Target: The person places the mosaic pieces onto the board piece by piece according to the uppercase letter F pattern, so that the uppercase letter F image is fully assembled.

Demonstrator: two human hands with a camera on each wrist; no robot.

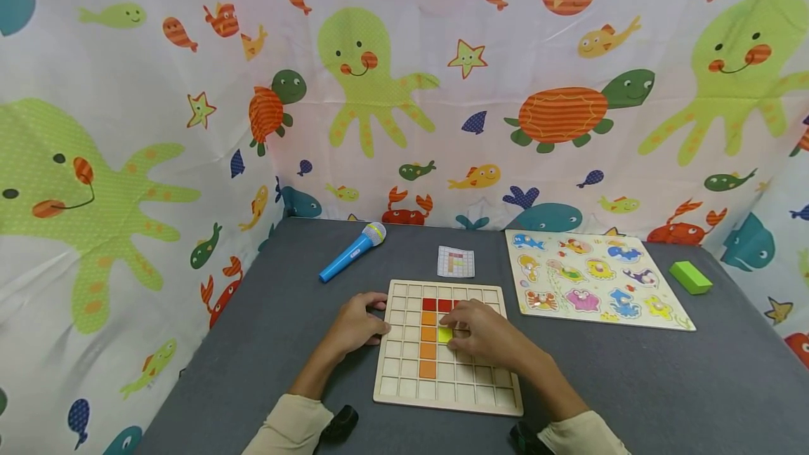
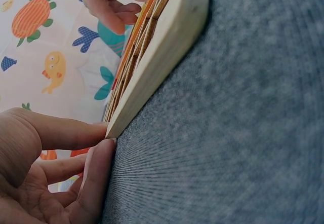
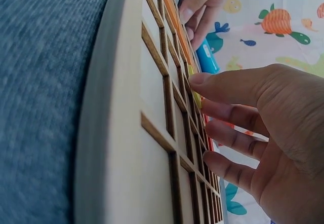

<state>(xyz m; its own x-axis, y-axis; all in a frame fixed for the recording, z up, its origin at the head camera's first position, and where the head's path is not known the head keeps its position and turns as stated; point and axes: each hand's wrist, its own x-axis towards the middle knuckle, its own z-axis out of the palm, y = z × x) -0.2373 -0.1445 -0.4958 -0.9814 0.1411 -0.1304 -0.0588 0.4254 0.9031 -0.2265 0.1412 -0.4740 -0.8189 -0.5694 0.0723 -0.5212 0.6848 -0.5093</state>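
Observation:
A wooden grid board (image 1: 385, 385) lies on the table in the head view. Orange square tiles (image 1: 428, 351) form a column in it, with red tiles (image 1: 429, 305) in a row at the top. My right hand (image 1: 483, 332) is over the board, pinching a yellow square tile (image 1: 445, 335) between thumb and finger, right beside the orange column. In the right wrist view the thumb (image 3: 200, 78) covers part of that tile. At the board's left edge, my left hand (image 1: 357, 321) rests with thumb and index fingertips against the side, spread a little along it.
Behind the board lie a small printed pattern card (image 1: 456, 262) and a blue toy microphone (image 1: 350, 256). A sea-animal puzzle board (image 1: 600, 276) sits at the back right, with a green block (image 1: 691, 277) beyond it. A printed curtain (image 1: 392, 181) borders the grey table.

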